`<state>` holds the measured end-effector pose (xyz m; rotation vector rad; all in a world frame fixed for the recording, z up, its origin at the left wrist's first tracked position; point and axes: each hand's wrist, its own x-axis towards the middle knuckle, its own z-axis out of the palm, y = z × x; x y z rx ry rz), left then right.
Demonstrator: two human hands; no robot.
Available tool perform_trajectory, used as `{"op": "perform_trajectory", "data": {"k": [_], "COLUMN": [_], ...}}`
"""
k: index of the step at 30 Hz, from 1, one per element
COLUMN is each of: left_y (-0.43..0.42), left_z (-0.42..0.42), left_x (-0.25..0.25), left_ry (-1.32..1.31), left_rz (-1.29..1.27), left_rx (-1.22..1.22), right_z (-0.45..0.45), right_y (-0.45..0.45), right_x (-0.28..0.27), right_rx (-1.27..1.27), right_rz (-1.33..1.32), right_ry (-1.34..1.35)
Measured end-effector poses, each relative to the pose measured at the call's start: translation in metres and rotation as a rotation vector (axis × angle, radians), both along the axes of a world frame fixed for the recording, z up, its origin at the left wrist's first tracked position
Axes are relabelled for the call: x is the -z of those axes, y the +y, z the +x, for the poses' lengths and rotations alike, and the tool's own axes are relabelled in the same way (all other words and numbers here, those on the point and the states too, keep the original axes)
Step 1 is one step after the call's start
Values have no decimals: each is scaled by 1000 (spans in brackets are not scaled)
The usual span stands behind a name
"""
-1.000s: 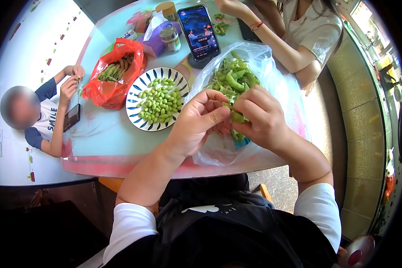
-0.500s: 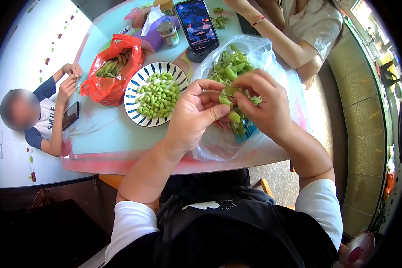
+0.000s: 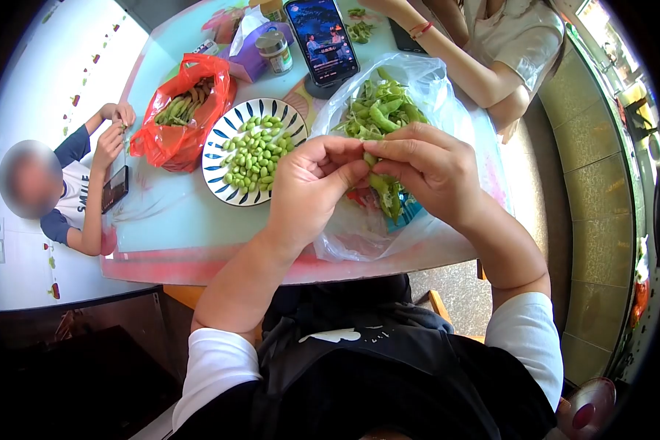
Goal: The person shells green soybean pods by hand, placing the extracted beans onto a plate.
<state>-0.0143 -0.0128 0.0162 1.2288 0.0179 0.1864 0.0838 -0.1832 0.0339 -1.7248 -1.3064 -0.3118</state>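
- By left hand point(image 3: 308, 183) and right hand point(image 3: 441, 170), a green soybean piece point(image 3: 370, 157), pod or bean unclear, is pinched.
- Fingertips have been drawn together; shelling seems under way.
- Pods point(image 3: 383, 117) are held in the clear bag point(image 3: 436, 88) beneath.
- Beans point(image 3: 254, 158) are gathered on the striped plate point(image 3: 212, 163).

Your view is bright: the upper right glares white and the wall point(image 3: 44, 103) at left glows pale. You see tiles point(image 3: 595, 227) bow toward black corners, and deep shadow fills the lower left.
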Motion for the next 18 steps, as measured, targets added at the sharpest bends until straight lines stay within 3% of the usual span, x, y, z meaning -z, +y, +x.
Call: {"op": "perform_trajectory", "data": {"k": [10,15,16,18], "left_y": [2,7,7,0], "left_z": [-2,0,0,-4], "left_x": [-1,5,2,-6], "left_ry": [-13,128,159,181], "left_rz": [-22,-142,-135,157], "left_rx": [0,98,110,34], "right_z": [0,-3,-2,-1], "right_y": [1,2,1,-2], "right_x": [2,0,1,4], "right_rx": [-86,-117,-123,-132], "right_rz": [36,101,100,95], "right_ry": [-34,-115,43,358]}}
